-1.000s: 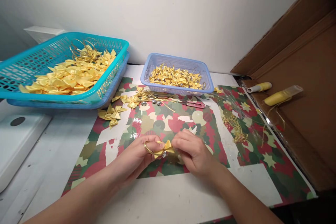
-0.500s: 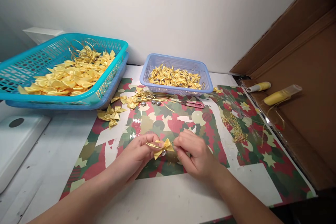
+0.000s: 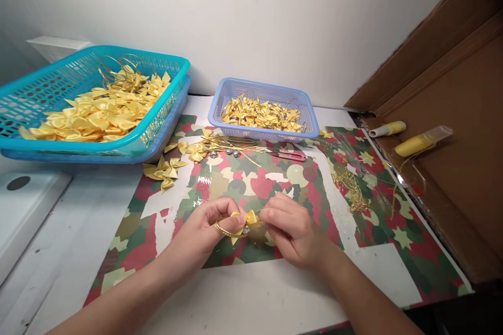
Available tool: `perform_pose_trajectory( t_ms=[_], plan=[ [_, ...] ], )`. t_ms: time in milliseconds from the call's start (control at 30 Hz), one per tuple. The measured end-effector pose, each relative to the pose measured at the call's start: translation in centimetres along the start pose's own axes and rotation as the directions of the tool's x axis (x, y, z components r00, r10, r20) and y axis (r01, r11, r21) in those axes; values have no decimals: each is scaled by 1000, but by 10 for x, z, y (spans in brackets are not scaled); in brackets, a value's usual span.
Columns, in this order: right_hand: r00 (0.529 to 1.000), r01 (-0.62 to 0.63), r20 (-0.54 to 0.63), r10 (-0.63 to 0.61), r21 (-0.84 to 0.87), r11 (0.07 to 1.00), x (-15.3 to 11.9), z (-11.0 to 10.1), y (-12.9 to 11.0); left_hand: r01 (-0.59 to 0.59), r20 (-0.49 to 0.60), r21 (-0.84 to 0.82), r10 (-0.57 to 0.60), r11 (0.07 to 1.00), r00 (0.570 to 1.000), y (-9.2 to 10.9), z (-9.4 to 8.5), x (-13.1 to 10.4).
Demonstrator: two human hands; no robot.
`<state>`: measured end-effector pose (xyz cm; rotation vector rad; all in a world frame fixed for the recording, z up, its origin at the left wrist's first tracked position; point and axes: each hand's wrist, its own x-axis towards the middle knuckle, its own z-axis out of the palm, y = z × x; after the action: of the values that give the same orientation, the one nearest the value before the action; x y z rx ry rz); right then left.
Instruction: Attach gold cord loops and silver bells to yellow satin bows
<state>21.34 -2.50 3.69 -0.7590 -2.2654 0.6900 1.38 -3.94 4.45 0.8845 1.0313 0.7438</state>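
In the head view, my left hand (image 3: 214, 225) pinches a yellow ribbon bow (image 3: 251, 218) between thumb and fingers. A small silver bell (image 3: 245, 230) sits at the front of the bow, and a gold cord loop (image 3: 225, 231) curves out beneath my left thumb. Just right of the bow, my right hand (image 3: 293, 227) is closed, its fingertips pinching what looks like a thin end of the gold cord. The fingertips hide most of that end. Both hands are above a camouflage-patterned sheet (image 3: 236, 188).
A turquoise basket (image 3: 118, 144) of yellow bows stands back left, and a blue basket (image 3: 267, 133) of bows at the back. Between them and my hands lie loose bows (image 3: 165, 171), cords, bells (image 3: 229, 152) and pink-handled snips (image 3: 291, 155). Gold threads (image 3: 356, 196) lie right.
My left thumb has moved onto the bow, and the gold loop has swung down in front of it. The bow is more covered and turned. My right hand stays almost in place.
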Motion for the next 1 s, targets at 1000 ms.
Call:
perform_pose_trajectory(
  t_ms=[1000],
  plan=[
    [992,-124,8,125,171,977,3,2,-2,170,69,-198,-159,965,985,5,1,2]
  ],
)
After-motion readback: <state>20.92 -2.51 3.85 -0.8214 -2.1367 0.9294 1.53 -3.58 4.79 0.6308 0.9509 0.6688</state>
